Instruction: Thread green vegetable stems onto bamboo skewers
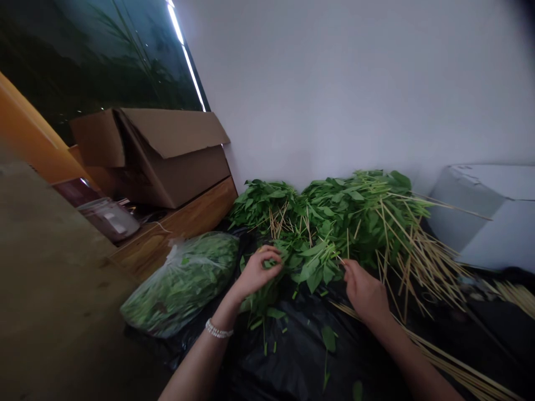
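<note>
My right hand (365,291) pinches the end of a thin bamboo skewer (341,260) between thumb and fingertips. A small bunch of green leaves (314,264) is gathered at the skewer's other end, the stems pointing toward that hand. To the left, my left hand (261,271) is curled with thumb and fingertips a little apart, beside the bunch and above a loose heap of leaves (261,303); nothing shows clearly between its fingers. Beneath both hands spreads a black plastic sheet (292,345), with cut stem bits and a single leaf (329,338) lying on it.
Behind stands a large pile of leaf bunches on sticks (346,206) against the white wall (334,83). A clear bag of leaves (184,284) lies left, below a cardboard box (175,150). Bare skewers (455,362) lie lower right; a white box (489,211) stands right.
</note>
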`<state>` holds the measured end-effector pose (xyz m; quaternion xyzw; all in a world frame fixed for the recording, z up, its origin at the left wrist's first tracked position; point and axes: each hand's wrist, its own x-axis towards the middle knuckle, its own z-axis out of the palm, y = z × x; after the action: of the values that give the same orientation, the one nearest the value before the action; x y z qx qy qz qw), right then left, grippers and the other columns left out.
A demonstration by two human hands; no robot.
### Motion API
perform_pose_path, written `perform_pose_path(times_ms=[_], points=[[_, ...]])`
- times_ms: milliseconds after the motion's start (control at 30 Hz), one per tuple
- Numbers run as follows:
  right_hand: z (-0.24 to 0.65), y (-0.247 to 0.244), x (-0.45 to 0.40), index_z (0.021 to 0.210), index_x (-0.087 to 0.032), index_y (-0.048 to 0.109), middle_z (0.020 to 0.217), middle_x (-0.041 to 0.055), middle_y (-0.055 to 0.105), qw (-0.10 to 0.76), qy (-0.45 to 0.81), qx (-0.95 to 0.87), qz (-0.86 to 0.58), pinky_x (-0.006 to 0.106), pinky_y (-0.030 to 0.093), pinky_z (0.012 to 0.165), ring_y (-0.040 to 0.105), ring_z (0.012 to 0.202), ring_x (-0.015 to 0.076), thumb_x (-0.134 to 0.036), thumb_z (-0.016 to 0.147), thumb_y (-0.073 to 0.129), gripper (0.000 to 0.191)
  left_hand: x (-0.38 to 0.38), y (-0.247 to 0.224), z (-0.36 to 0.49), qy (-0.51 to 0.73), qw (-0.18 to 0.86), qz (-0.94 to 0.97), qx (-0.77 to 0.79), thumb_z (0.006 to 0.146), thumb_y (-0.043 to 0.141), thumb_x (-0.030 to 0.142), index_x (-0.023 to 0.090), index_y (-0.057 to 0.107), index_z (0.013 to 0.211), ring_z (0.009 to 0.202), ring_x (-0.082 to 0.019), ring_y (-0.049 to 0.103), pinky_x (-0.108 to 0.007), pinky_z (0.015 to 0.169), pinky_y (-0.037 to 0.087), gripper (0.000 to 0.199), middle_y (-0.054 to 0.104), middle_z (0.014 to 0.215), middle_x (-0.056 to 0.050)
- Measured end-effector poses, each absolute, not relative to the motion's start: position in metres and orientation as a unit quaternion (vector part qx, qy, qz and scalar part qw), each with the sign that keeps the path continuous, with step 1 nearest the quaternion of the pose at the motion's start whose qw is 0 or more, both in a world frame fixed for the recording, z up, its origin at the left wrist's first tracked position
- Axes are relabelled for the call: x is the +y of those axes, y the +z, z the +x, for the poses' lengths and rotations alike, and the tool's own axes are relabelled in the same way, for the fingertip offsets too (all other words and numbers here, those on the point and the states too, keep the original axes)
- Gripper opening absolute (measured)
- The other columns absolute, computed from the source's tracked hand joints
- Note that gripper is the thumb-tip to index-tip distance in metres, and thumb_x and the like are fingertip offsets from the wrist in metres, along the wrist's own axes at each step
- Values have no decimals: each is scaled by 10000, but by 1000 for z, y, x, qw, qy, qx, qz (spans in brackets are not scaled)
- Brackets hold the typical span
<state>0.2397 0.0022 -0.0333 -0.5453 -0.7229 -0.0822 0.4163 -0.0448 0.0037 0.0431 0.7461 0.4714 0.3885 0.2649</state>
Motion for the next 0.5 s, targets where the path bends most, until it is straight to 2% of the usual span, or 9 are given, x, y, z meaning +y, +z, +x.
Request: perform_pose_path(times_ms=[133, 233, 300, 400, 500], points=[[241, -35, 3, 1062, -182, 606, 822, 24, 715, 432, -83, -722, -534, 238, 438, 618, 675, 672, 144, -284, 982, 341, 295, 26, 51, -34, 529, 462, 571, 425, 784, 669, 340, 171, 627, 854, 849, -183, 641, -306, 798, 468, 188, 715, 1004, -87], [242, -35, 5, 1057, -188, 599, 783, 4, 704, 437, -85, -731, -518, 225, 438, 607, 672, 653, 130, -267, 976, 359, 265, 41, 33, -20, 570, 539, 468, 407, 733, 710, 352, 168, 629, 846, 722, -157, 639, -278, 720, 476, 231, 731, 871, -59], [241, -34, 4, 1051, -191, 596, 762, -7, 695, 438, -81, -736, -510, 219, 439, 609, 668, 642, 121, -254, 975, 364, 253, 46, 17, -11, 595, 553, 422, 402, 678, 751, 303, 161, 651, 802, 759, -157, 648, -260, 734, 477, 213, 733, 886, -57], [238, -32, 1, 1056, -183, 595, 790, 3, 696, 443, -64, -735, -509, 220, 446, 641, 671, 671, 120, -244, 982, 352, 261, 47, 3, -11, 666, 598, 321, 309, 642, 750, 275, 176, 662, 751, 918, -192, 657, -283, 807, 492, 171, 722, 1022, -50], [234, -29, -3, 1051, -180, 596, 788, 7, 690, 447, -50, -737, -504, 224, 445, 649, 667, 680, 122, -243, 986, 348, 265, 45, 1, -25, 707, 639, 209, 220, 661, 724, 288, 199, 667, 767, 916, -201, 666, -313, 803, 514, 150, 725, 968, -22]])
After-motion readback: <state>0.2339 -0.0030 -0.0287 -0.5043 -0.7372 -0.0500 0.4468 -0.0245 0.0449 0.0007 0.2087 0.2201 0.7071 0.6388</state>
